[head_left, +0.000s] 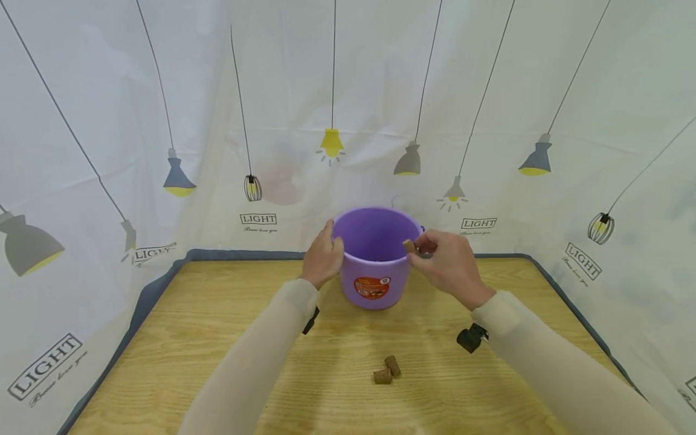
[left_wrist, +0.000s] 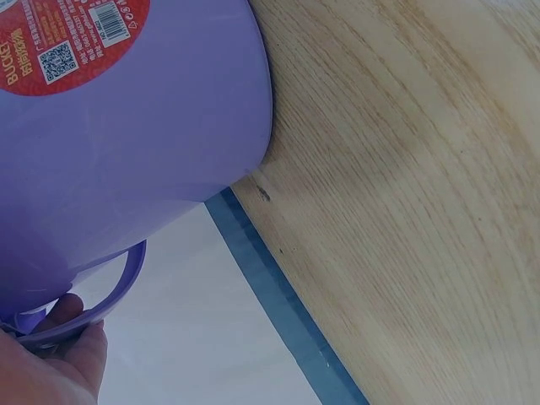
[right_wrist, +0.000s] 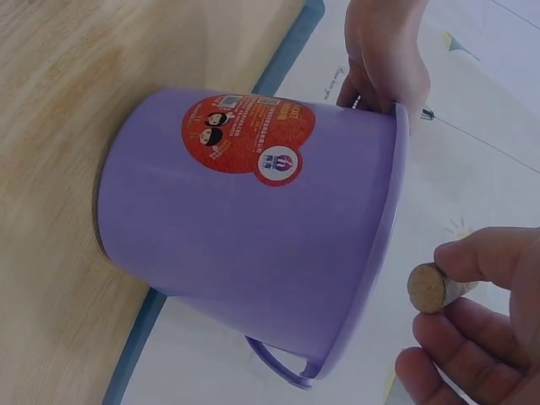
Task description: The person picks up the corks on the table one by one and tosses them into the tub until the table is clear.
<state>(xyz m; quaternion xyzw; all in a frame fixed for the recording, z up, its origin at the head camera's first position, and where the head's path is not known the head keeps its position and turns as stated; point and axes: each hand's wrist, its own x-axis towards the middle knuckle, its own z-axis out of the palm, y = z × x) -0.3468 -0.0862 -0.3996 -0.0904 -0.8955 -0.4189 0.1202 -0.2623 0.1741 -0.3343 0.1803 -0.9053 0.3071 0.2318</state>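
Note:
A purple bucket (head_left: 400,275) with a red label (left_wrist: 76,42) stands upright on the wooden table. At its left side, my left hand (head_left: 323,257) grips the handle (left_wrist: 131,274) just by the rim. Thumb and fingers of my right hand (head_left: 448,261) pinch a cork (right_wrist: 428,288) beside the bucket's right rim, with the cork's end tipped toward the opening. Nearer to me, two more corks (head_left: 383,377) lie touching on the table. The bottom of the bucket's inside is hidden from the head view.
The wooden table (head_left: 217,338) has a dark blue border (head_left: 255,255) along its back and sides. White cloth (head_left: 370,72) printed with hanging lamps surrounds it at the back, left and right. Black wrist devices (head_left: 470,338) hang under both sleeves.

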